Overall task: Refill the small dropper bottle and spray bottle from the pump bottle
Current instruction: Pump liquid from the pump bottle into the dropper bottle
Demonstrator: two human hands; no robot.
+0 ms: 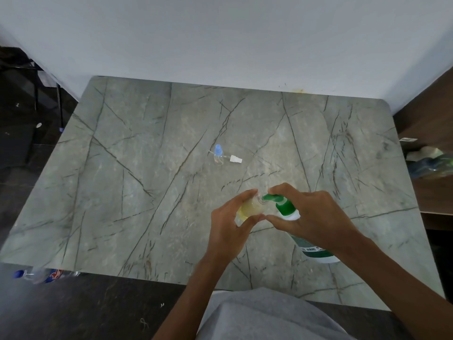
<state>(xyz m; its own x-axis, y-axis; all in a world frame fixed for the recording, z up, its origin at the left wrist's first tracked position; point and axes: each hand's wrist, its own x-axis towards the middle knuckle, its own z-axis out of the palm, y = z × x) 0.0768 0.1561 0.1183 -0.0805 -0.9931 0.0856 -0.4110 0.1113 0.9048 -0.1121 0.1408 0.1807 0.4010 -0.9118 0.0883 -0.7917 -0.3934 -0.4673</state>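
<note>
Grey-green stone-patterned counter (147,168) carries everything, set against a pale wall. Largest on it is the pump bottle (286,208) near the front edge on the right. It is white with a green pump and a green-and-white label, but the writing is too blurred to read. The right hand (316,217) has its fingers curled over the pump head, thumb under the collar. The spout points into the open mouth of a clear spray bottle (250,208) holding yellowish liquid, with the left hand (230,224) clamped round it. Further back at mid-counter stands the dropper bottle (218,154) with its blue cap on, and a white spray head (235,159) lies just beside it.
</note>
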